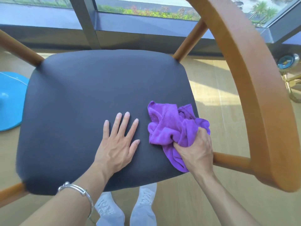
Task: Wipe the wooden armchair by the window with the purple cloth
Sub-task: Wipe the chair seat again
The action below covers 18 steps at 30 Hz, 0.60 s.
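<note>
The wooden armchair point(254, 79) stands below me, its dark padded seat point(91, 98) filling the middle of the view and its curved wooden armrest arching along the right. A crumpled purple cloth point(169, 126) lies on the seat's right front part. My right hand point(197, 149) grips the cloth's near end in a fist, at the seat's right edge. My left hand point(117, 142) rests flat on the seat with straight, spread fingers, just left of the cloth and apart from it. A silver bangle sits on my left wrist.
A window frame point(91, 26) with greenery outside runs behind the chair. A blue round object point(9, 101) lies on the wooden floor at the left. A brass-coloured stand with a blue-faced disc point(288, 62) is at the right. My white shoes point(125, 207) show under the seat's front.
</note>
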Motion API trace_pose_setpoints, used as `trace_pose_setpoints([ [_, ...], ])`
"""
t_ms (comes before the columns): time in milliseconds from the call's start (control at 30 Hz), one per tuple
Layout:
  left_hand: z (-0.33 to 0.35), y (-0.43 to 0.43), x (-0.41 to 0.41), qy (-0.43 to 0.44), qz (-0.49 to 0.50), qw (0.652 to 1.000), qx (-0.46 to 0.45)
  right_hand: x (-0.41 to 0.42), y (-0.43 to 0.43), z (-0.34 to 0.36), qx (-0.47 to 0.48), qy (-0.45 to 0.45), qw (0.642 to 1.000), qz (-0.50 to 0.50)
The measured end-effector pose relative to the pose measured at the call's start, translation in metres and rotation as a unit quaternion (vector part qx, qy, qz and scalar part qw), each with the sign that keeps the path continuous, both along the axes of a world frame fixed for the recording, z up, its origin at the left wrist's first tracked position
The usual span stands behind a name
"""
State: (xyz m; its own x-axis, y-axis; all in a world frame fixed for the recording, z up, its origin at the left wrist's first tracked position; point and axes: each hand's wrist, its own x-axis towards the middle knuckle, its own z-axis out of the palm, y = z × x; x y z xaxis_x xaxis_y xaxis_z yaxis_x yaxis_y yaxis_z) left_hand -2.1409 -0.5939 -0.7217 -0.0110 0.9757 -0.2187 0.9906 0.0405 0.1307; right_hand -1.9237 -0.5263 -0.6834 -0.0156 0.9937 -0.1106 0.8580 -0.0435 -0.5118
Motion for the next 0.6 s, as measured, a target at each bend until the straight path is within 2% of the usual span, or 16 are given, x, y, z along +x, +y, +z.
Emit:
trace_pose_setpoints([
  [233,0.002,-0.009,-0.008,-0.034,-0.010,0.999,0.010,0.002,-0.012,-0.005,0.023,-0.002,1.000,0.018],
  [367,0.005,-0.026,-0.036,-0.047,-0.005,0.999,0.013,-0.022,-0.026,-0.010,0.066,-0.032,0.995,0.074],
  [467,0.006,-0.045,-0.067,-0.026,0.032,0.999,-0.002,-0.066,-0.037,-0.016,0.106,-0.019,0.985,0.134],
  [600,0.006,-0.077,-0.111,-0.006,0.130,0.991,-0.022,-0.123,-0.042,-0.017,0.127,-0.008,0.974,0.188],
])
